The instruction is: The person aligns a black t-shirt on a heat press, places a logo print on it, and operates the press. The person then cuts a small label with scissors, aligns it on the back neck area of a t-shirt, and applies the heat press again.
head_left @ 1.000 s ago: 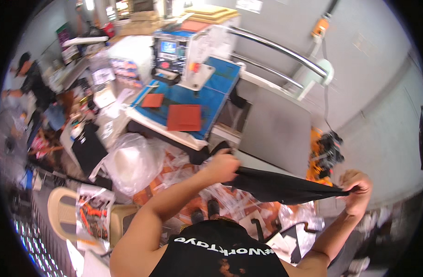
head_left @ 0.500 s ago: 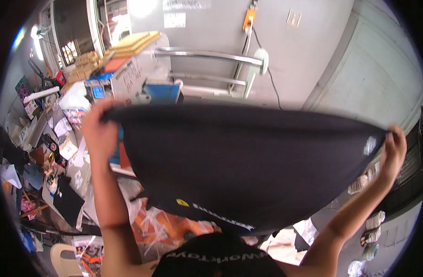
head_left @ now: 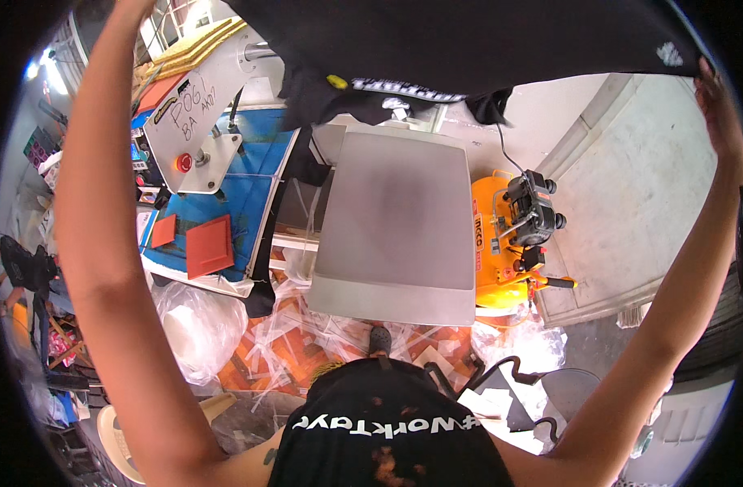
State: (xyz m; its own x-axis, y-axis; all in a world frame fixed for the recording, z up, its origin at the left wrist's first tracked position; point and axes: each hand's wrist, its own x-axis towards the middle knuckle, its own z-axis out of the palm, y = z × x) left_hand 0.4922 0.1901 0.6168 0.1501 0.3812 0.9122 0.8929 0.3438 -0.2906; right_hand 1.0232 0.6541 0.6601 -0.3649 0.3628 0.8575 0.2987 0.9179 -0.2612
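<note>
A black shirt (head_left: 469, 40) with a yellow and white print hangs stretched across the upper part of the view, its far edge cut off. Out at its right corner, beside a small pale mark, my right hand (head_left: 716, 105) has its fingers closed on the fabric. My left forearm rises along the left side, and its hand lies beyond the upper edge, so its fingers are hidden. Below and nearer than the shirt is a flat grey platen (head_left: 396, 219) with rounded corners. The shirt is held above its far end and overlaps it from this angle.
Left of the platen stands a press machine (head_left: 201, 134) with a red button, over a blue surface (head_left: 262, 154) holding orange-red pads (head_left: 209, 247). An orange air compressor (head_left: 497, 243) is at the right. Clear plastic bags (head_left: 197, 329) and scraps cover the floor.
Both arms have lifted the shirt up and away from me. The grey platen, the compressor and the floor below now show. My left hand has gone out of the picture.
</note>
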